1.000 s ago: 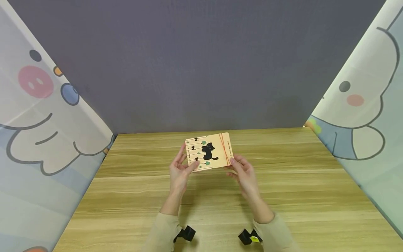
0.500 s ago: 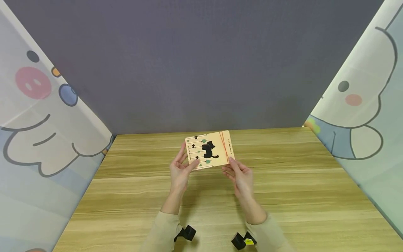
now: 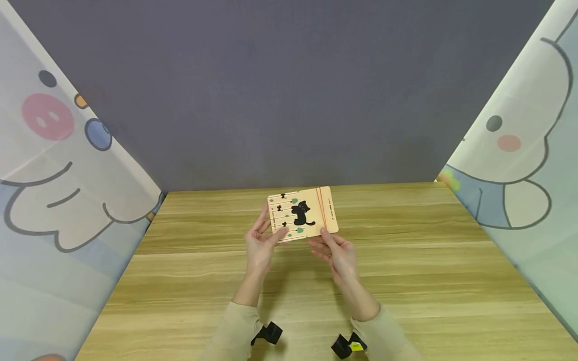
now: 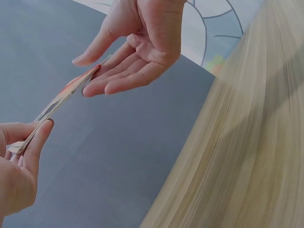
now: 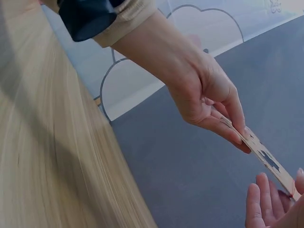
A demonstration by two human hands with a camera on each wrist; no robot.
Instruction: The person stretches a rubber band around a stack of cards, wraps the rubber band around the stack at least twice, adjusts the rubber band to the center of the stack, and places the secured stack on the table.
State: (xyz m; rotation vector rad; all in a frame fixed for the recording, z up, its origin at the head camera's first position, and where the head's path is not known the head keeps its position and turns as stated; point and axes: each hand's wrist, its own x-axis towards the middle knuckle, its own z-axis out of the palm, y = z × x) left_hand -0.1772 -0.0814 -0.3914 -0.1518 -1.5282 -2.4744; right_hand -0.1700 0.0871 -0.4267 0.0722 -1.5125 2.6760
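A thin cream booklet [image 3: 312, 197] with a black cat, green leaves and red lines on its face is held up above the table in the head view. My left hand [image 3: 259, 251] pinches its left end, thumb on the printed face and fingers behind. At the lower right edge, the thumb of my right hand [image 3: 341, 256] overlaps the face. In the left wrist view, the right hand [image 4: 154, 35] has fairly straight fingers under the booklet [image 4: 61, 97], its thumb standing off above. Layered edges show along the booklet [image 5: 270, 161] in the right wrist view.
The wood-grain table [image 3: 180, 281] runs back to a dark grey panel [image 3: 289, 100]. Cartoon-printed sheets [image 3: 49, 165] flank both sides. Black wrist cameras [image 3: 272, 333] sit by the beige sleeves, near the table's front.
My right hand has slid left along the booklet's lower edge, from the right corner inward. The booklet has risen slightly and shifted a little right, the left hand still gripping it.
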